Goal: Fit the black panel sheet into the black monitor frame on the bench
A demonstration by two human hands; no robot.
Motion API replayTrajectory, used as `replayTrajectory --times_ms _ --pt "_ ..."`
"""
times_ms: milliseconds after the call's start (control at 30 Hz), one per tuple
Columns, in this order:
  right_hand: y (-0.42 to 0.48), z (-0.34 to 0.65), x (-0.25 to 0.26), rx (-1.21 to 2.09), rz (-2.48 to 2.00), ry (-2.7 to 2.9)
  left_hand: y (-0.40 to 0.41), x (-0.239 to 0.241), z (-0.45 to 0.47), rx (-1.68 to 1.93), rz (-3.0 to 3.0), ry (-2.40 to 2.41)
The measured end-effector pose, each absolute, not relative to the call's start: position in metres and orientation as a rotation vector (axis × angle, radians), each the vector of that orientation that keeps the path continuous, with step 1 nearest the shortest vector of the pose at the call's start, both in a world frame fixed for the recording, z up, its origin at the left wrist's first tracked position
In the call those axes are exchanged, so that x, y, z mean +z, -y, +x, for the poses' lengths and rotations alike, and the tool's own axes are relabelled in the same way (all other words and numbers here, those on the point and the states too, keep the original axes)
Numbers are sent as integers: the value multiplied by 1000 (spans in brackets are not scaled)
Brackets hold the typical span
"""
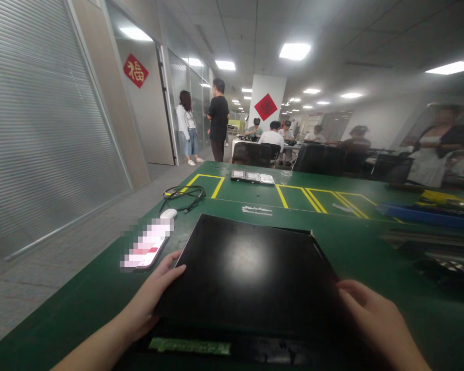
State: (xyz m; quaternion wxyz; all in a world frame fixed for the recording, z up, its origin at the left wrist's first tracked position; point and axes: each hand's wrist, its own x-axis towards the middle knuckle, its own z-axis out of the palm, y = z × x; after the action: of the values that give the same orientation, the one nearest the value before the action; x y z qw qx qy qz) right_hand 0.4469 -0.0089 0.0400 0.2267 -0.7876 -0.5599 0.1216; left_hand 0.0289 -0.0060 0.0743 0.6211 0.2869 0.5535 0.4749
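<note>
A broad, flat black panel (247, 273) lies in front of me, its smooth top reflecting a ceiling light. My left hand (164, 275) grips its left edge, thumb on top and fingers beside and below. At the right edge my right hand (365, 299) is closed around the side, with some fingers hidden. Below the panel's near edge, a green circuit board strip (189, 346) shows inside a dark part whose kind I cannot make out. Left of the panel are a phone (147, 247) with a lit screen and a small white rounded object (168, 213).
A coiled black cable (183, 198) lies at the table's left edge. Several hard drives (252, 177) and a clear cup (286, 178) stand farther back. A blurred blue tray (429, 214) is at right. Yellow tape (281, 197) marks the green table (85, 314). People are beyond it.
</note>
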Motion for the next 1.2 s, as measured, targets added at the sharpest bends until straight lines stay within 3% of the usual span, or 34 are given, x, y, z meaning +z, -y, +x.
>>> replayTrajectory --times_ms 1200 --pt "8 451 39 426 -2148 1456 7 76 30 1102 672 -1294"
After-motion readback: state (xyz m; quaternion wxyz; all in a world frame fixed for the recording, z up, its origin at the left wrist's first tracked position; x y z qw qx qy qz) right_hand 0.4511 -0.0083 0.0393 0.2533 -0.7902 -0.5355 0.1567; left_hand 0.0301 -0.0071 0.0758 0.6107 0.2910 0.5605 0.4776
